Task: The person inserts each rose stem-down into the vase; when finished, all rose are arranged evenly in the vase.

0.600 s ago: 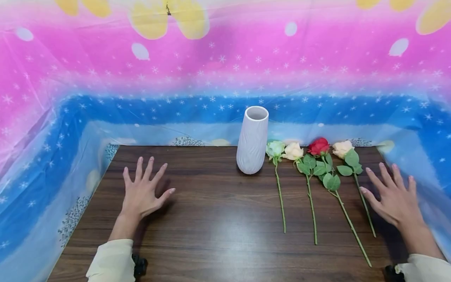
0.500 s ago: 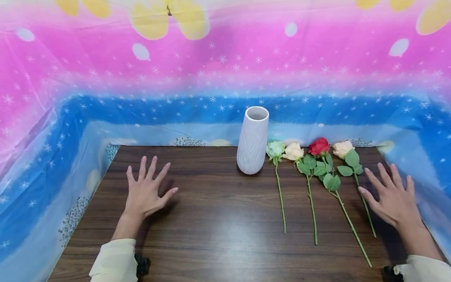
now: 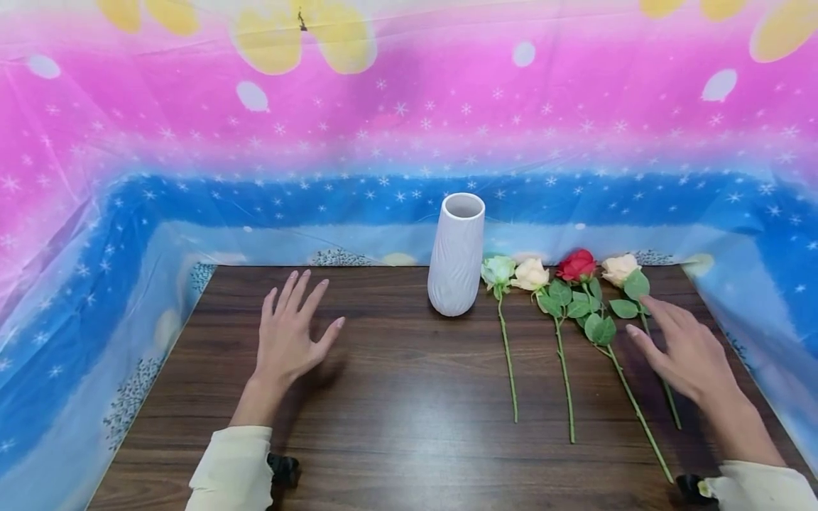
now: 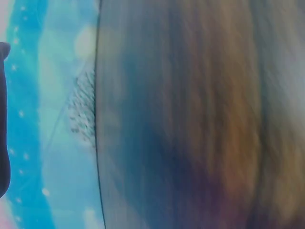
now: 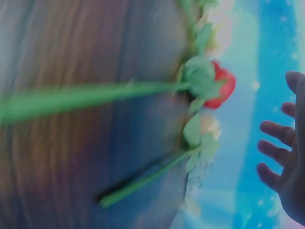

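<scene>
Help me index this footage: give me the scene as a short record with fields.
vase: white, upright on wood-grain table, no flowers in it
flowers, left to right: pale green rose, left cream rose, red rose, right cream rose
left hand: left of vase, holding nothing
right hand: by right cream rose's stem; contact unclear

L grip (image 3: 287, 337): palm dn, fngrs spread, thumb out | R grip (image 3: 690, 355): fngrs sl. bent, thumb apart
</scene>
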`<action>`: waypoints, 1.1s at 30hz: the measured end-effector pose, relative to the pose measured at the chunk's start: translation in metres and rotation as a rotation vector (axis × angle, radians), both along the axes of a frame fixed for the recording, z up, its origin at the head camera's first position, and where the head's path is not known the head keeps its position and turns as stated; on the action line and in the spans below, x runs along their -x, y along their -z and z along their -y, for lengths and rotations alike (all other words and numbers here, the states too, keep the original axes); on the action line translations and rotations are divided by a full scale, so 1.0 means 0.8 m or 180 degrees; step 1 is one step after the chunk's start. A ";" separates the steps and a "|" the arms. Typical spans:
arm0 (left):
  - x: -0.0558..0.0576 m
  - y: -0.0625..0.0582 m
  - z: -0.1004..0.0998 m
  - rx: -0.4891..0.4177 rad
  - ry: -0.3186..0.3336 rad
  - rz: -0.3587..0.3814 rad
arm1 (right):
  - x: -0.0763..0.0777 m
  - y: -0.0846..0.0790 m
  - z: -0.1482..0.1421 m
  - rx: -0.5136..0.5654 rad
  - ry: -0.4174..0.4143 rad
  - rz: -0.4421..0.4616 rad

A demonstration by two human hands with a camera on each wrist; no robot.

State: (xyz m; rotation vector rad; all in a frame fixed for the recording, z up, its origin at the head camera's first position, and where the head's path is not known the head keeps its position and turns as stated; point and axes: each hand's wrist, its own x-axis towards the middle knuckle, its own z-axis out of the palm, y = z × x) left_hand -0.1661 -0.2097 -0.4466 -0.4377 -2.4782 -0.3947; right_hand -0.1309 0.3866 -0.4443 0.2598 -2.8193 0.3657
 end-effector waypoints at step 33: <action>0.058 -0.070 -0.153 -0.2204 0.0907 0.1248 | 0.046 0.011 0.129 0.1473 -0.0494 0.0996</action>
